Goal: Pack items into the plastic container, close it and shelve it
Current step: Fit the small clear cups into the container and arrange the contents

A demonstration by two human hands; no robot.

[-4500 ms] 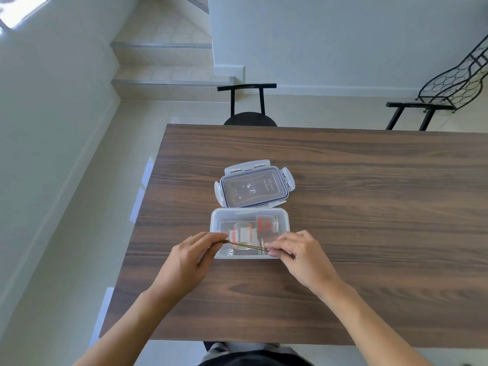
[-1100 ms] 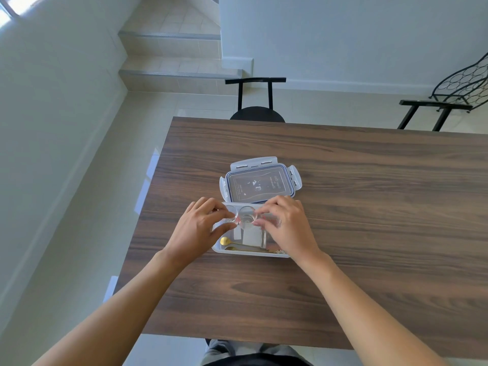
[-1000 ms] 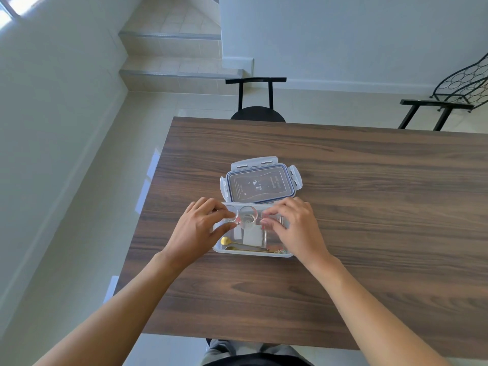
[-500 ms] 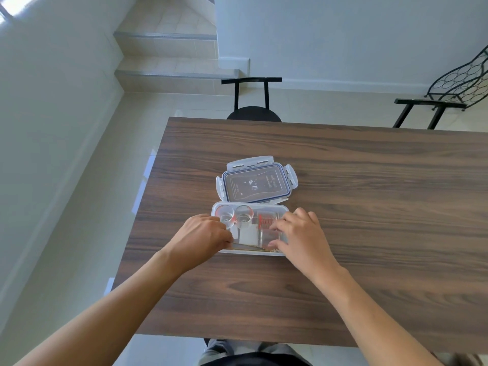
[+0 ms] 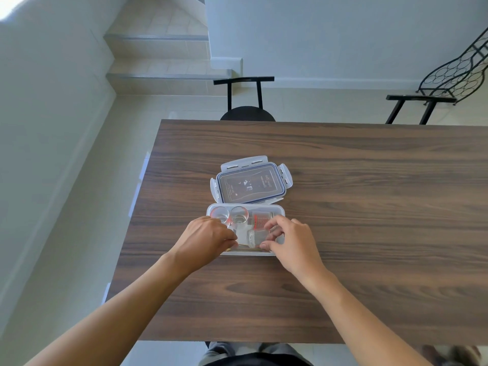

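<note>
An open clear plastic container (image 5: pixel 264 206) sits on the wooden table, with its blue-sealed lid (image 5: pixel 250 184) lying flat just behind it. Inside, two small glasses (image 5: pixel 239 215) stand upright at the back left, and a red-printed glass (image 5: pixel 262 219) lies on its side at the back right. My right hand (image 5: pixel 293 243) pinches another clear glass (image 5: pixel 254 237) that lies sideways at the front. My left hand (image 5: pixel 206 237) is curled over the container's front left, its fingertips beside a white piece (image 5: pixel 241 235). What they grip is hidden. A gold spoon (image 5: pixel 249 249) lies along the front wall.
The dark wooden table (image 5: pixel 369 207) stretches far to the right and behind the lid. A black chair (image 5: pixel 247 101) stands at the far edge, and a second black frame (image 5: pixel 420 101) at the far right. Steps (image 5: pixel 163 59) rise at the back left.
Both hands moved from the upright glasses at the back of the container toward its front. My right thumb and fingers now close around the glass lying there.
</note>
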